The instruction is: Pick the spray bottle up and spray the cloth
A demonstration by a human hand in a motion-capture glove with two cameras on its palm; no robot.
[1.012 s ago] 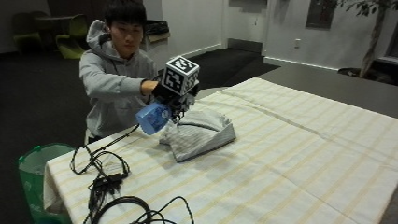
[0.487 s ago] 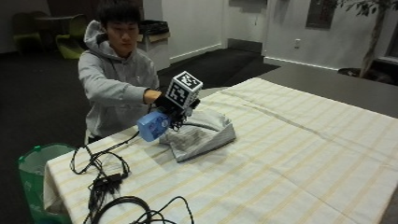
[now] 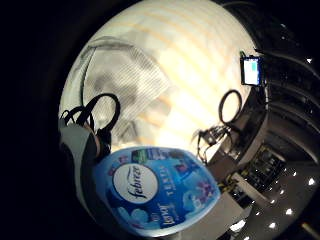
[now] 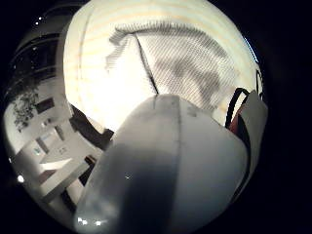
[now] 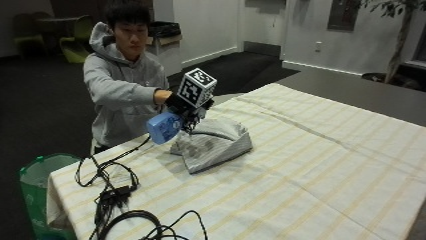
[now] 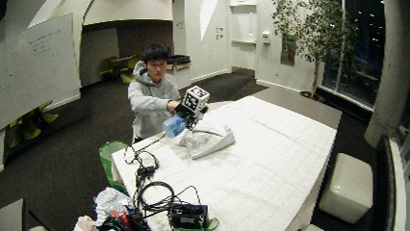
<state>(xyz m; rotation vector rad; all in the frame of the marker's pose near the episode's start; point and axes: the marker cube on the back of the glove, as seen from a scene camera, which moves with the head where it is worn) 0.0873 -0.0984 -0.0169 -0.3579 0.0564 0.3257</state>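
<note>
Black-gloved right hand [image 5: 181, 102] wraps blue plastic spray bottle [image 5: 164, 127], centre-left of frame | held tilted, likely aiming | grey checked folded cloth [image 5: 212, 145] just below, on striped tablecloth [image 5: 319, 165]

Striped tablecloth [image 5: 319, 165] covers the whole table. Bunch of black cables [image 5: 110, 192] at its near left corner, green bin [image 5: 36, 192] on the floor right beside that corner.
</note>
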